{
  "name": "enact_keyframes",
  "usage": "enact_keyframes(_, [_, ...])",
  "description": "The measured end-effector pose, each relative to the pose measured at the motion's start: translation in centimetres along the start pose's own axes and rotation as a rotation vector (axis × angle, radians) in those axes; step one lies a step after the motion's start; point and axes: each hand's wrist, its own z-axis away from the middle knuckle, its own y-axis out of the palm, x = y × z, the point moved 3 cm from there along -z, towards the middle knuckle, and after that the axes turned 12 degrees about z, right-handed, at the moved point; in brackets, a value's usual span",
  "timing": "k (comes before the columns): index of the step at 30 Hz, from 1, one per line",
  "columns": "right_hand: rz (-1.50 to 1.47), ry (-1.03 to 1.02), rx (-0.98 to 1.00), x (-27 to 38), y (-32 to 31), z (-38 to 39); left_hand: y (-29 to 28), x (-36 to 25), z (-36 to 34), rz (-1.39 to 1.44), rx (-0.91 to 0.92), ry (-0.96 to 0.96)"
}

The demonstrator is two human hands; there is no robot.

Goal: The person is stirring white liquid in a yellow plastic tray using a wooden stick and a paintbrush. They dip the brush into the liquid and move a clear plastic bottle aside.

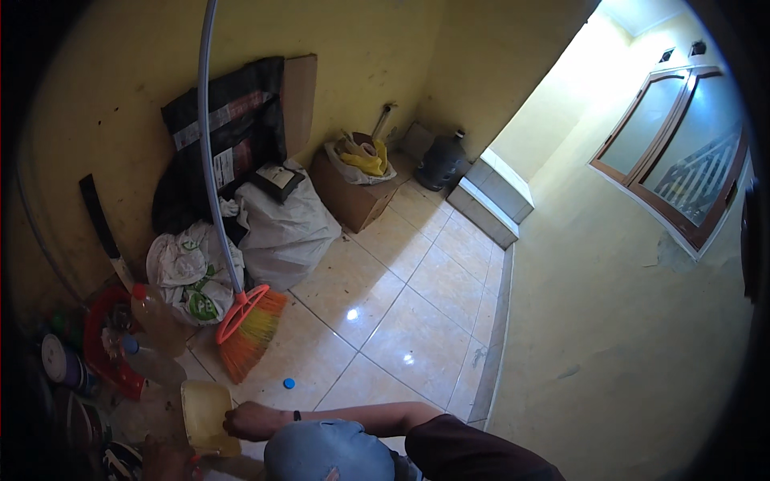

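My right hand (247, 422), closed, has its fingers at the right rim of a pale yellow rectangular plastic tub (192, 401). The tub stands tilted toward me near the floor. At the lower edge, my left hand (164, 461) is dim and beside the tub's near left side; its fingers cannot be made out. Left of the tub are a large clear bottle with an orange cap (156, 321) and another clear bottle with a blue cap (152, 361). A loose blue cap (289, 384) lies on the tiles. My knee in grey-blue cloth (325, 449) is next to my right forearm.
A broom (253, 329) with orange and green bristles leans ahead. Behind it are white sacks (285, 224), a cardboard box (349, 192) and a dark water jug (441, 160) beside tiled steps (489, 200). A red basin (100, 345) and a paint can (64, 361) stand left.
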Motion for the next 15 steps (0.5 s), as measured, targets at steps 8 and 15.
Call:
enact_keyframes(8, [0.115,0.244,-0.139,-3.5,-2.2,-0.9,0.9,0.5,-0.3,-0.06,0.056,-0.076])
enact_keyframes(15, [0.048,-0.002,-0.023,-0.8,-0.6,1.0,0.4,0.2,-0.5,-0.064,0.073,-0.075])
